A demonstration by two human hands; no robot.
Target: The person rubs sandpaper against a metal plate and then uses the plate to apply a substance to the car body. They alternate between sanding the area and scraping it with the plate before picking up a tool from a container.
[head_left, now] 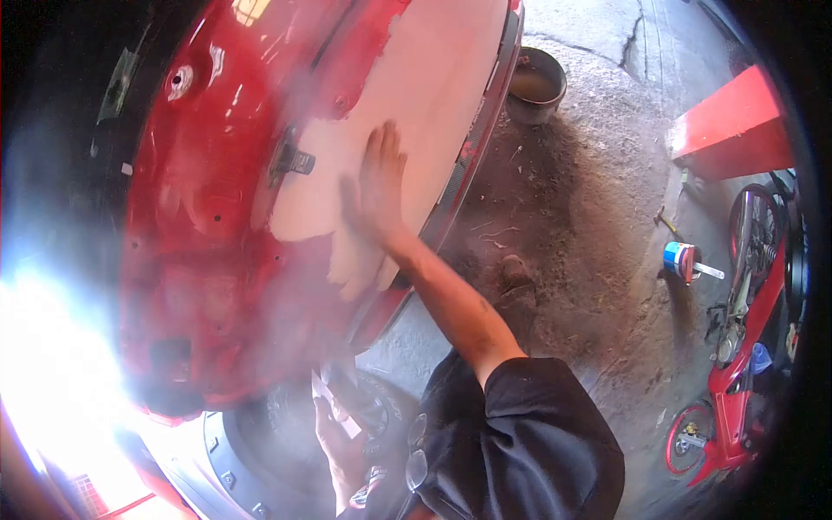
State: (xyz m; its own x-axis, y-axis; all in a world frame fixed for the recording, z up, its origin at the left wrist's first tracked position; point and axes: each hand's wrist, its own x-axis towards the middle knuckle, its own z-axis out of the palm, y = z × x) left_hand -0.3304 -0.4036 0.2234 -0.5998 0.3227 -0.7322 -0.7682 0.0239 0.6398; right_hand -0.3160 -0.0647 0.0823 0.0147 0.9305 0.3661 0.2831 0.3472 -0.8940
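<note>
My right hand lies flat, fingers stretched out, on a smooth patch of beige body filler that covers part of a red car panel. A dark latch sits on the panel, left of that hand. Lower down, near the panel's bottom end, my left hand is closed around a pale flat block; haze blurs its details. Behind that hand is a dark tyre.
A bucket of murky liquid stands on the rough floor beyond the panel's right edge. Farther right are a blue-labelled can, a red box-like stand and a red motorbike. Whitish haze and strong glare fill the lower left.
</note>
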